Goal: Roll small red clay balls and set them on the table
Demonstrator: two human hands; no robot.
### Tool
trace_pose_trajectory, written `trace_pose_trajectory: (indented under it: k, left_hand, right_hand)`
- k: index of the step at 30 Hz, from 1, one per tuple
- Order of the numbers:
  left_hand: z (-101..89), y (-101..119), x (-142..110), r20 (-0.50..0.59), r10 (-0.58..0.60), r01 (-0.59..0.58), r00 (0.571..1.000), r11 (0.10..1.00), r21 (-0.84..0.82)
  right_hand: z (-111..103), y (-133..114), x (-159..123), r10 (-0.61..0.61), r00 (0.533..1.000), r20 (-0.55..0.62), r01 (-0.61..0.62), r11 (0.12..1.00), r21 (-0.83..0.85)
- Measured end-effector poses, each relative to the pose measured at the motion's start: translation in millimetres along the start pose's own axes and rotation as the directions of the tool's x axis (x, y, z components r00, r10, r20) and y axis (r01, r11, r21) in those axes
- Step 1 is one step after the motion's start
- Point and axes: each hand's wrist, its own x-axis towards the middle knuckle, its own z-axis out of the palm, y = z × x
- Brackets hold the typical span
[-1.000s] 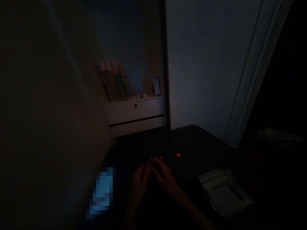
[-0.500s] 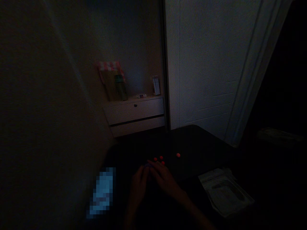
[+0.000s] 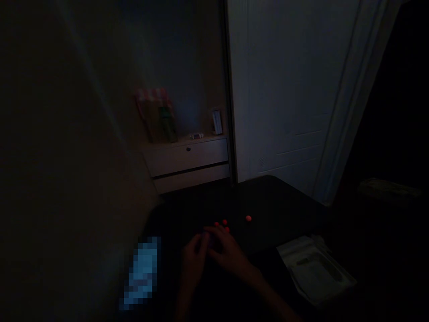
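The room is very dark. My left hand [image 3: 194, 261] and my right hand [image 3: 226, 250] meet over a black table [image 3: 275, 201], fingertips together around a small dark object [image 3: 206, 235] that I cannot make out. Both hands look curled in a pinch. Just beyond my right fingertips lie small red-orange beads [image 3: 221, 223], and one more bead [image 3: 248, 218] sits alone further right.
A clear plastic packet [image 3: 315, 268] lies on the table at the right. A glowing blurred screen [image 3: 142, 273] is at the left. Behind stand a white drawer unit [image 3: 189, 161] with boxes on top, a wall at the left, and a white door [image 3: 288, 89].
The hands stay almost still, with only slight finger movement. The view has grown a little darker and shifted slightly.
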Motion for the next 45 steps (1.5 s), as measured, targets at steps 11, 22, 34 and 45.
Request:
trace_pose_trajectory:
  k: [11,22,34,45]
  left_hand:
    - [-0.2,2.3,-1.4,0.041,-0.009,0.01,0.999,0.999,-0.03]
    - [-0.5,4.2,-2.7,0.03,-0.034,0.034,0.999,0.999,-0.013]
    - [1.6,-7.5,4.9,-0.17,-0.069,0.05,0.983,0.992,-0.117]
    - [-0.2,-5.7,1.2,-0.045,-0.042,0.037,0.998,0.992,-0.119]
  right_hand:
    - [2.6,4.9,3.7,-0.03,0.998,-0.051,0.029,0.999,-0.013]
    - [5.5,10.3,0.5,-0.009,0.999,-0.047,0.008,1.0,-0.018]
    - [1.4,-5.9,2.7,-0.019,0.999,-0.044,0.017,0.999,-0.044]
    - [3.4,3.4,2.1,-0.022,0.998,-0.056,0.025,0.998,0.061]
